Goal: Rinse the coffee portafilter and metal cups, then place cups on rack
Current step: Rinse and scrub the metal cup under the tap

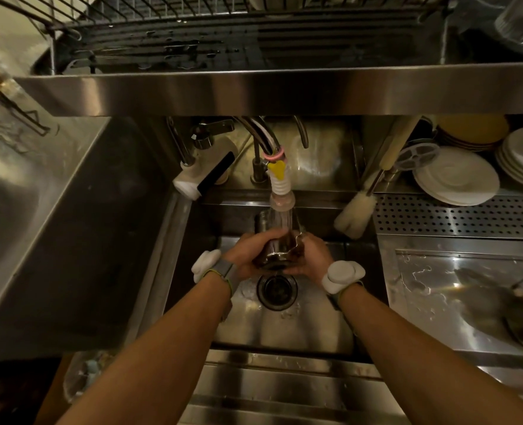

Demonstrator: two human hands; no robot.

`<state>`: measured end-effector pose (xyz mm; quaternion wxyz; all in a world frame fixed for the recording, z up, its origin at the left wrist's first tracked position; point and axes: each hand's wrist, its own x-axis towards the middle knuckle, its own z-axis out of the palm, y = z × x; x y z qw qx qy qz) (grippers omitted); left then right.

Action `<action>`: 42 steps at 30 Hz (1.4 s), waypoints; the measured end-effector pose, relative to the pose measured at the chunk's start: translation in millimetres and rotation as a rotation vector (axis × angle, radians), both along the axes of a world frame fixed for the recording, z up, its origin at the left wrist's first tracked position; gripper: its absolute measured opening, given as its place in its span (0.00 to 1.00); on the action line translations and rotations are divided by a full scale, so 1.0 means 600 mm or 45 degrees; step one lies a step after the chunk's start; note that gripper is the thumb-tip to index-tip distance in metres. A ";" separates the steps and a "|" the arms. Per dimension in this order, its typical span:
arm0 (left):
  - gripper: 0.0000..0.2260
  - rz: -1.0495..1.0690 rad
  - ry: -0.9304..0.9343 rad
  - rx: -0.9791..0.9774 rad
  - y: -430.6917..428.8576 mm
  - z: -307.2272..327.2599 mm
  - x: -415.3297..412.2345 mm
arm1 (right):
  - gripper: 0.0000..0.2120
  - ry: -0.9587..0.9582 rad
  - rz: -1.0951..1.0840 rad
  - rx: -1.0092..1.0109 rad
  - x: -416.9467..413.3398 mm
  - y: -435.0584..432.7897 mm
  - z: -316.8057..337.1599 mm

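Both my hands hold a shiny metal cup (277, 253) over the sink drain (277, 289), right under the tap nozzle (281, 191). My left hand (249, 253) wraps its left side and my right hand (310, 256) cups its right side. Water runs from the nozzle into the cup and spills brown over its rim. The wire dish rack (192, 29) sits on the steel shelf above the sink. No portafilter shows clearly.
A steel shelf edge (254, 90) overhangs the sink (284, 326). A bottle brush (355, 213) leans at the sink's back right. Stacked white plates (456, 179) stand on the perforated drainer (456, 216) to the right. A dark pan (518, 305) lies on the wet right counter.
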<state>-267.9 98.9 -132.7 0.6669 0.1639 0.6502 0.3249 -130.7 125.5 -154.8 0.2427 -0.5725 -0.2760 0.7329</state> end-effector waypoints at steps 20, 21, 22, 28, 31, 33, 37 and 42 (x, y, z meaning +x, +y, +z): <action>0.49 0.041 0.655 0.013 0.013 0.000 0.034 | 0.07 -0.694 0.024 0.886 0.018 0.008 0.013; 0.49 0.084 0.586 -0.001 0.013 0.000 0.032 | 0.08 -0.695 0.049 0.907 0.018 0.009 0.014; 0.49 0.124 0.496 -0.006 0.013 0.000 0.030 | 0.08 -0.692 0.066 0.918 0.017 0.010 0.015; 0.28 0.235 0.148 -0.054 0.019 0.003 0.025 | 0.18 -0.643 0.038 0.719 0.018 0.018 0.013; 0.23 0.155 0.160 -0.019 0.030 0.003 0.028 | 0.20 -0.501 0.013 0.498 0.018 0.023 0.014; 0.20 0.100 0.174 -0.016 0.028 0.003 0.028 | 0.21 -0.454 -0.040 0.424 0.022 0.024 0.012; 0.08 0.074 0.090 0.041 0.023 0.002 0.023 | 0.21 -0.435 -0.037 0.356 0.025 0.024 0.003; 0.07 0.003 0.069 0.102 0.021 0.017 0.024 | 0.19 -0.333 -0.052 0.291 0.019 0.019 -0.005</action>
